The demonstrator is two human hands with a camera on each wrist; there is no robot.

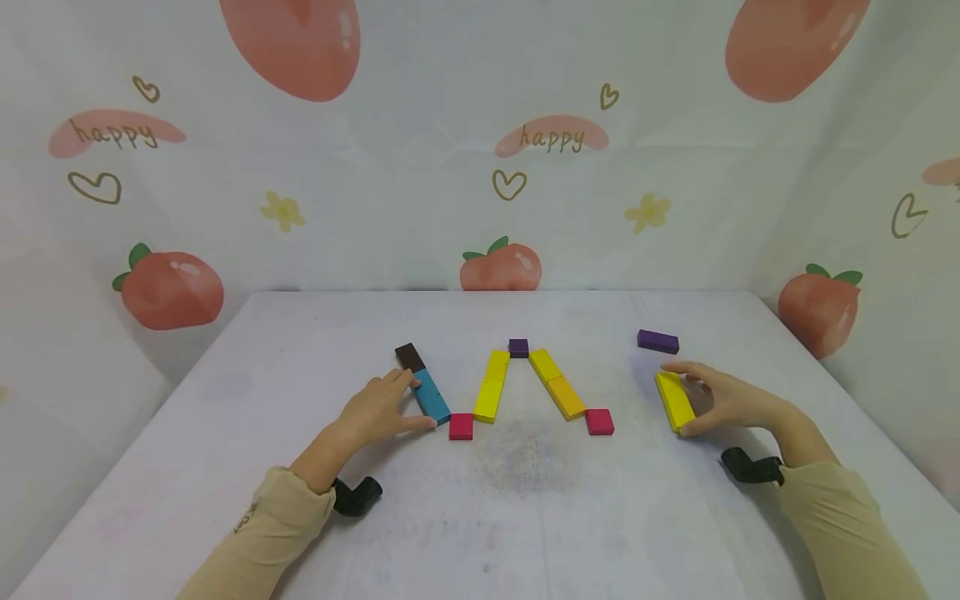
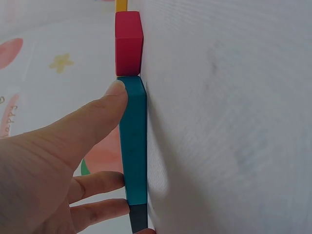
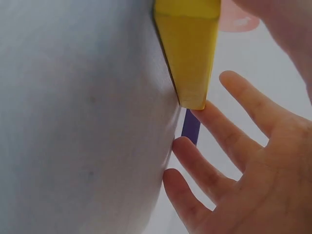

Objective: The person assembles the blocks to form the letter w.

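Note:
My left hand [image 1: 378, 408] holds a long blue block [image 1: 431, 397] on the table, thumb at its near end and fingers along its far left side. A dark brown block [image 1: 409, 357] adjoins the blue one's far end. In the left wrist view, a red block [image 2: 128, 44] sits against its near end. At the right, my right hand [image 1: 726, 402] grips a yellow block [image 1: 675, 402] between thumb at the near end and a fingertip at the far end. In the right wrist view, the other fingers [image 3: 207, 168] are spread apart beyond the yellow block [image 3: 190, 53].
Between the hands, a zigzag line of blocks runs from a red one [image 1: 461, 426] up two yellow ones [image 1: 491, 386], over a small purple one [image 1: 518, 348], down a yellow [image 1: 545, 364] and an orange one [image 1: 566, 398] to another red [image 1: 599, 422]. A purple block [image 1: 657, 342] lies behind my right hand.

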